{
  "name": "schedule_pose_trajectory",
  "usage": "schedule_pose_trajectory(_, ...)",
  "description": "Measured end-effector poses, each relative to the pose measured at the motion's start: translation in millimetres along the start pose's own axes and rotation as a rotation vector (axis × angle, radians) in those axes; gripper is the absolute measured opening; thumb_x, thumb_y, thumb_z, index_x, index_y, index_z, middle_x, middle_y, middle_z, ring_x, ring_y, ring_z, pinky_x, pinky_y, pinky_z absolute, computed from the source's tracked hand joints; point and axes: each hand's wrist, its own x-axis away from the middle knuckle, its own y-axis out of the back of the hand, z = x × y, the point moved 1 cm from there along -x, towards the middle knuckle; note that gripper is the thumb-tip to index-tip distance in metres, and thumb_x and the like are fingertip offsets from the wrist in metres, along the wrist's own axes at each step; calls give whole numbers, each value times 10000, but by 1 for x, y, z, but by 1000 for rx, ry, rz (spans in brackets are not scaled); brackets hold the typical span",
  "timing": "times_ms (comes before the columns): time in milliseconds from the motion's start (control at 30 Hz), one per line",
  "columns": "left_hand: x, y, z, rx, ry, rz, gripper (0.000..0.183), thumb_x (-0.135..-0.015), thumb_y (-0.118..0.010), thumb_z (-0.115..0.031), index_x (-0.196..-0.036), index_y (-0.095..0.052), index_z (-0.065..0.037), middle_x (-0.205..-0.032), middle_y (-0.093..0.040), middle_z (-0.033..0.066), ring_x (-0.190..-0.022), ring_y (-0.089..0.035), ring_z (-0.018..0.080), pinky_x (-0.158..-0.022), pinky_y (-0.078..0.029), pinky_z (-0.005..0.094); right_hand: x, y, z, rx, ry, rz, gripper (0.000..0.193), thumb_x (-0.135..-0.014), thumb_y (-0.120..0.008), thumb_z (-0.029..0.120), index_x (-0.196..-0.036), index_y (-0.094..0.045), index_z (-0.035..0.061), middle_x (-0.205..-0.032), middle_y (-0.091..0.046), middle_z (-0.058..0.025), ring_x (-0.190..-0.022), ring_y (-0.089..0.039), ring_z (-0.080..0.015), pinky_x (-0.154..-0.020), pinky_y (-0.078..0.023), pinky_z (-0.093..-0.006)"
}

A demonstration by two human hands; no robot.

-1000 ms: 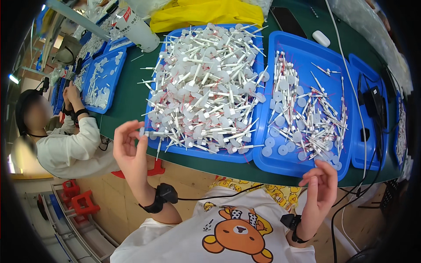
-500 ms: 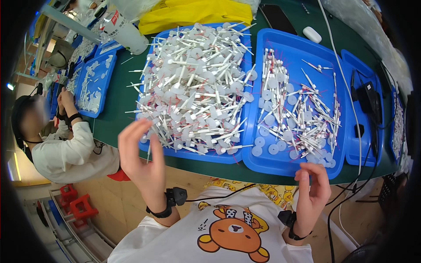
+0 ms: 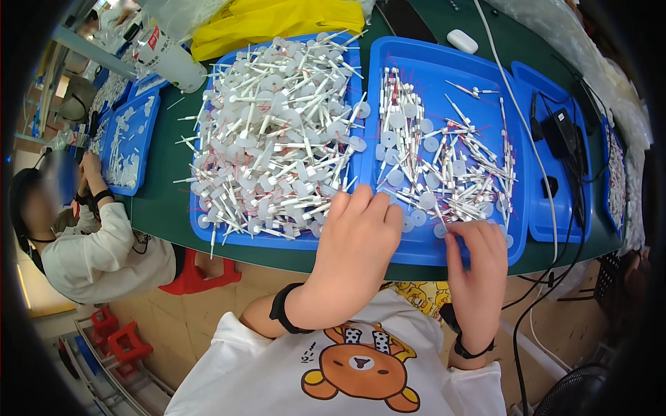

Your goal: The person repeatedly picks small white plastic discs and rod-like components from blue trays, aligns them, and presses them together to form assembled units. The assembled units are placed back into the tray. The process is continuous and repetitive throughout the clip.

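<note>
I see co-worker left | trays full of white sticks | left hand loosely curled over them, right hand pinching, grip unclear

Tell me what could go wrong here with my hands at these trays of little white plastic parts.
The heap in the left blue tray is piled past its rim, so your left hand at its near corner could knock white stick parts onto the green table. The right blue tray sits near the table's front edge, so loose white discs flicked by your right hand might roll to the floor. The white cable crossing the tray could snag.
</note>
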Motion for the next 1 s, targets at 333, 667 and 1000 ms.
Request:
schedule_pose_trajectory(333, -11, 9, -5, -163, 47, -4, 248, -653, -787, -88, -849, -653, -15, -939, -532, 92, -954, -502, 270, -827, -381, 390, -12, -33, -11, 71, -56, -109, 169, -791, -745, 24, -933, -654, 19, -862, -547, -91, -827, -543, -291, -738, -436, -395)
schedule_pose_trajectory(667, 2, 15, -4, 76, 2, -177, 275, -773, -722, 8, -1034, -671, -64, -907, -552, 65, -884, -587, 237, -859, -425, 375, 4, -1, -7, -248, -236, -228, 172, -817, -718, -40, -979, -674, -1, -848, -660, -105, -703, -592, -201, -658, -461, -324)
schedule_pose_trajectory(1000, 13, 20, 0, 1492, 223, -181, 325, -938, -561, 96, -1250, -635, 43, -1225, -626, 133, -1009, -633, 161, -909, -522, 309, 24, 23, -4, -421, 259, -237, 321, -730, -704, -136, -1030, -700, -21, -874, -670, -86, -676, -585, -210, -621, -445, -336)
